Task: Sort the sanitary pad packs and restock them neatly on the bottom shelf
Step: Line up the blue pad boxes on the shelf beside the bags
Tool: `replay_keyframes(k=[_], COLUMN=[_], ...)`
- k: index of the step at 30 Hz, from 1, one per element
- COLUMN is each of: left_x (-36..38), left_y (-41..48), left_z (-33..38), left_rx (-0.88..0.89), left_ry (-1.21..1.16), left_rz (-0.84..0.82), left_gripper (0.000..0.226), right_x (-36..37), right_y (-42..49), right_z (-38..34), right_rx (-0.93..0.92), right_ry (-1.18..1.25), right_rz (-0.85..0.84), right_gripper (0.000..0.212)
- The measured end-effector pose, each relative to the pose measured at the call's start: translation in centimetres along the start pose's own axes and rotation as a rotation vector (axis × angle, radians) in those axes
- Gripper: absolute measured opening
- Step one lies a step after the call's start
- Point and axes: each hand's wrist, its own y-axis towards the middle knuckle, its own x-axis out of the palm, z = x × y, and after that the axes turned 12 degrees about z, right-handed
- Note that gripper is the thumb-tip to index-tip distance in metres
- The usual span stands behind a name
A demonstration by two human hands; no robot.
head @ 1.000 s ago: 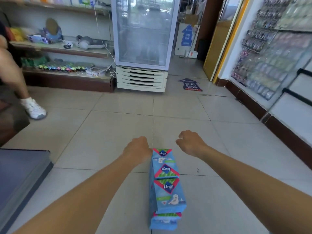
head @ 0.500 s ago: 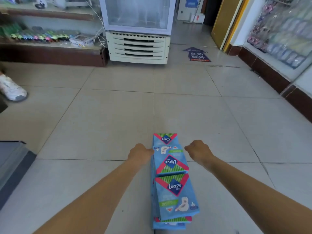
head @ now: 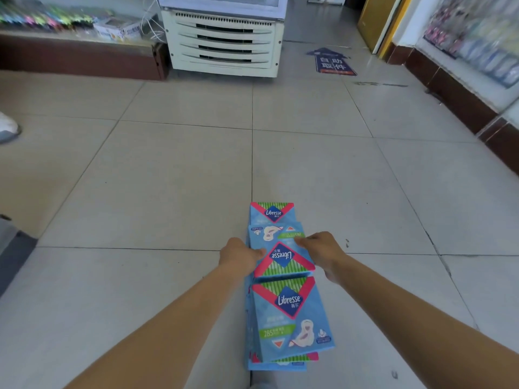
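Both sides of middle pack [head: 283, 259] held by left grip [head: 243, 255], right grip [head: 320, 252]; pack row [head: 289, 318] points straight ahead.

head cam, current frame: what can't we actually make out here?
Pack count: near pack covers the lower packs; only their edges show in the head view.
Grip: left hand and right hand grip the middle pack, but the hands' backs hide the fingers.
Wall display, right: blurred, products unreadable.
Cooler: top cut off by the upper edge.
Shoe: cut off by the left edge.
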Motion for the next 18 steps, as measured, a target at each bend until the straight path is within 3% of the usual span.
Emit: replay_keyframes(k=[10,18], left_x=[-0.2,-4.4], left_y=[-0.2,-2.1], left_z=[0.6,2.3], left_rx=[0.075,0.111], left_ry=[0.11,-0.014], left_rz=[0.078,0.146], left_gripper=[0.043,0.039], right_x=[0.6,-0.1], right_y=[-0.6,-3.9], right_z=[-0.3,-4.3], right_rx=[-0.004,-0.097], right_ry=[0.02,0.11], right_rz=[0.046,0.043], right_gripper=[0.018,0.012])
